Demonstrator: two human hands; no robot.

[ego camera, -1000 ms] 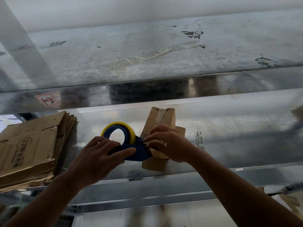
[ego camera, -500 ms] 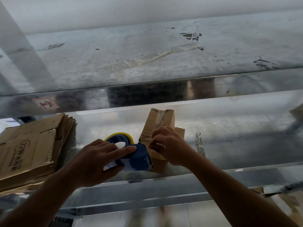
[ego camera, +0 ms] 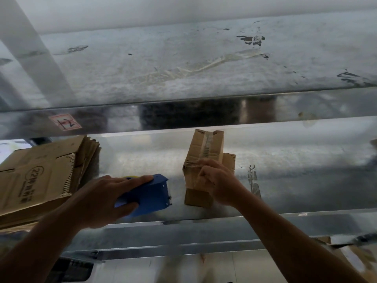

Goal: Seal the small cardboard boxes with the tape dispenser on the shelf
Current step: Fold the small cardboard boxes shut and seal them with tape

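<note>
Our left hand (ego camera: 106,199) grips the blue plastic tape dispenser (ego camera: 151,195), apart from and just left of the small brown cardboard box (ego camera: 206,148), whose near end our right hand (ego camera: 216,184) pinches. The box stands on the shiny metal shelf (ego camera: 285,180); a stack of flattened cardboard (ego camera: 40,176) lies farther left.

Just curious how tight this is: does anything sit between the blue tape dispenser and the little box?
Nothing visible. Only bare shelf lies between the tape dispenser, gripped by the left hand, and the small box the right hand holds. Flattened cartons lie further left.
</note>
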